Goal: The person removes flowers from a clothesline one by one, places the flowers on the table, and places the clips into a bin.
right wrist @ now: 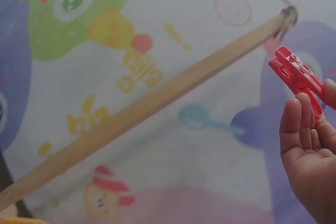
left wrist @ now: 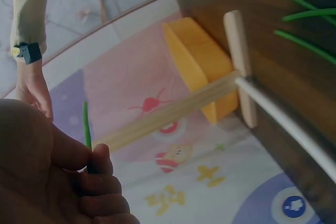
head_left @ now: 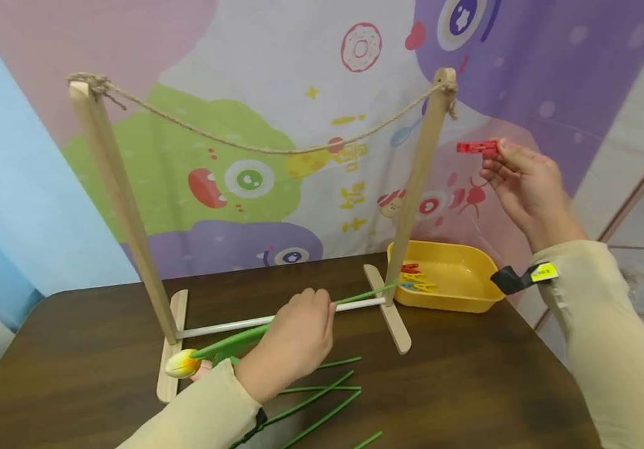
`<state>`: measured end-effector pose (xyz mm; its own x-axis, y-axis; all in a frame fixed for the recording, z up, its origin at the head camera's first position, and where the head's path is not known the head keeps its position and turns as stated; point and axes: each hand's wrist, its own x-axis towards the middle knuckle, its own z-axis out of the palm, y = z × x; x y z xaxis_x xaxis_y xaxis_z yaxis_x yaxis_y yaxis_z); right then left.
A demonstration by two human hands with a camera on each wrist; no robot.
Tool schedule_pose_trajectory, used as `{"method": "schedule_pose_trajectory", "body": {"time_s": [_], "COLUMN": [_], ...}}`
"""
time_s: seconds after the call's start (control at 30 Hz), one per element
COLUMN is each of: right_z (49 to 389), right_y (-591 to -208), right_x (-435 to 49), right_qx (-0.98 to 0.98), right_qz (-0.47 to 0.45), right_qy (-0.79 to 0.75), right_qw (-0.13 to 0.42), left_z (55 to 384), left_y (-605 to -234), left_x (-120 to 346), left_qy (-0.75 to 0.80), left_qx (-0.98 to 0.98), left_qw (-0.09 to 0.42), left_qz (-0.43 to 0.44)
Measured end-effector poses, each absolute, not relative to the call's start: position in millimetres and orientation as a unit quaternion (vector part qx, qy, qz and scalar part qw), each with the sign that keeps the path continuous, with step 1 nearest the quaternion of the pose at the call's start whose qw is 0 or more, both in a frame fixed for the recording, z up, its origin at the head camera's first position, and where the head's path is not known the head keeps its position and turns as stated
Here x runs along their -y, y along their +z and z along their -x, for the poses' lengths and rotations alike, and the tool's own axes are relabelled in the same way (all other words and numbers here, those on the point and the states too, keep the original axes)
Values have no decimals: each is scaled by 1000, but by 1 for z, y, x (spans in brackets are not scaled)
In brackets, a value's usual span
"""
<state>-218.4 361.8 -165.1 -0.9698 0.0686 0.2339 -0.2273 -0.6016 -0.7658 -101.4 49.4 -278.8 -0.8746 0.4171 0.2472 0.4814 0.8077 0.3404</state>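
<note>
My left hand (head_left: 299, 337) pinches the green stem (left wrist: 86, 121) of an artificial tulip, above the table in front of the white crossbar. The tulip's yellow-and-white bloom (head_left: 182, 363) points left, near the stand's left foot. Raised to the right of the stand, my right hand (head_left: 526, 181) holds a red clothespin (head_left: 476, 147) between thumb and fingers. In the right wrist view the red clothespin (right wrist: 298, 77) shows its jaws end pointing up and left. A twine rope (head_left: 277, 150) sags between the two wooden posts (head_left: 420, 181).
Behind the right post stands a yellow basin (head_left: 451, 305) with several red, yellow and blue clothespins (head_left: 419, 285) inside. More green stems (head_left: 322, 411) lie on the dark wooden table (head_left: 457, 386) at the front. A cartoon-printed cloth (head_left: 322, 75) hangs behind.
</note>
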Motion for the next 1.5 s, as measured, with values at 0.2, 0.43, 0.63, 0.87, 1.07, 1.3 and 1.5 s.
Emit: {"method": "schedule_pose_trajectory", "body": {"time_s": [0.2, 0.43, 0.63, 0.87, 1.07, 1.3, 1.5], "right_z": [220, 223, 226, 226, 229, 235, 237], "right_y": [-202, -237, -259, -280, -298, -318, -334], "right_x": [-375, -384, -391, -400, -405, -405, -405], "right_qx": [423, 426, 457, 483, 489, 481, 480], "right_qz": [-84, -71, -36, -2, 21, 20, 20], "right_qy": [902, 902, 888, 875, 871, 874, 873], "right_qw": [32, 4, -13, -40, -49, -67, -81], "left_z": [95, 95, 98, 109, 124, 139, 148], "left_y": [-305, -338, -356, -373, -384, -390, -399], "left_x": [-45, -42, -38, -36, -38, -41, -42], "left_qy": [-145, -70, -56, -54, -53, -62, -76], "left_qx": [949, 948, 950, 950, 947, 962, 972], "left_qw": [128, 205, 216, 220, 235, 180, 120], "left_qz": [249, 232, 217, 214, 211, 197, 186]}}
